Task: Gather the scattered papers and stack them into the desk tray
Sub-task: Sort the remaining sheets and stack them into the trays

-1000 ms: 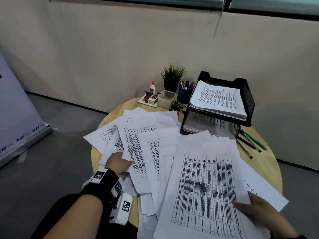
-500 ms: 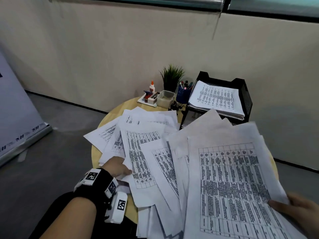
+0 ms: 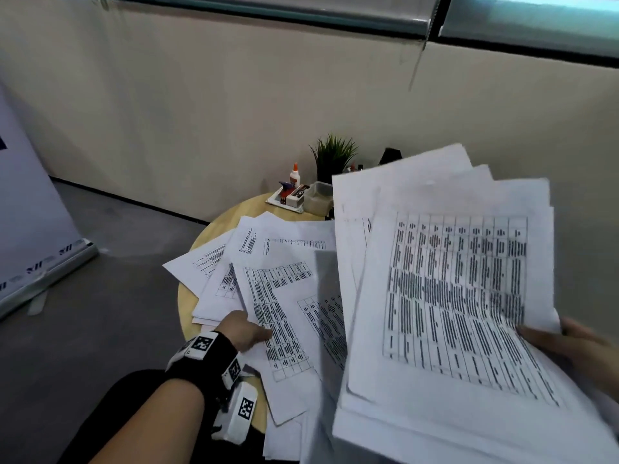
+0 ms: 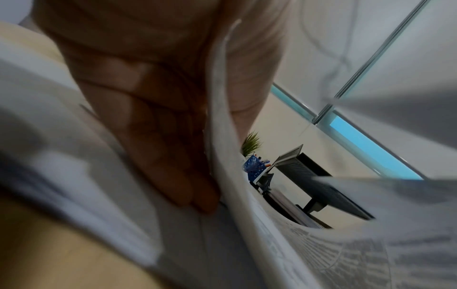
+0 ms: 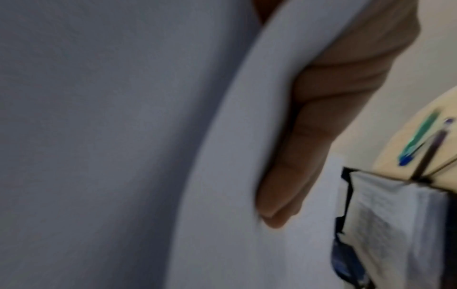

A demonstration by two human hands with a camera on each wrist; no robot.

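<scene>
Several printed sheets are rising off the round table in my right hand, thumb on top and fingers curling underneath, pinching their right edge. My left hand is sliding under the scattered papers at the near left, thumb above and fingers straight beneath. Far right, the black desk tray is sitting beside a small plant.
</scene>
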